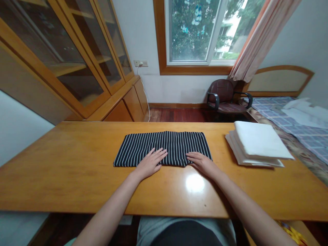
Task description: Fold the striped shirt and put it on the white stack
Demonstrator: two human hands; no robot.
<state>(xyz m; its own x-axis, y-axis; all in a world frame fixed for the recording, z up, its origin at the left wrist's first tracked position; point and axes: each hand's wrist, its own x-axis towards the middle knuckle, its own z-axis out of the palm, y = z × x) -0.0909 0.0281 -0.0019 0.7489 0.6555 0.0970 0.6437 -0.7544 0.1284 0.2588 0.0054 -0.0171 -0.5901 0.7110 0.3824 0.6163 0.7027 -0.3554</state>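
A black cloth with white stripes (143, 145) lies folded into a wide, flat strip on the wooden table (84, 181). My left hand (151, 163) rests palm down on its near edge, left of the strip's right half, with fingers stretched out. Over toward the right end, my right hand (202, 163) also touches the near edge, fingers extended and pointing left. A small corner of the fabric juts toward me between the two hands. Neither hand grips anything.
To the right on the table sits a stack of folded white cloth or sheets (261, 141). A glass-door cabinet (102, 78) stands at the left. Beyond the table are a brown armchair (225, 95), a bed (289, 109) and a window (194, 34) with a pink curtain (261, 41).
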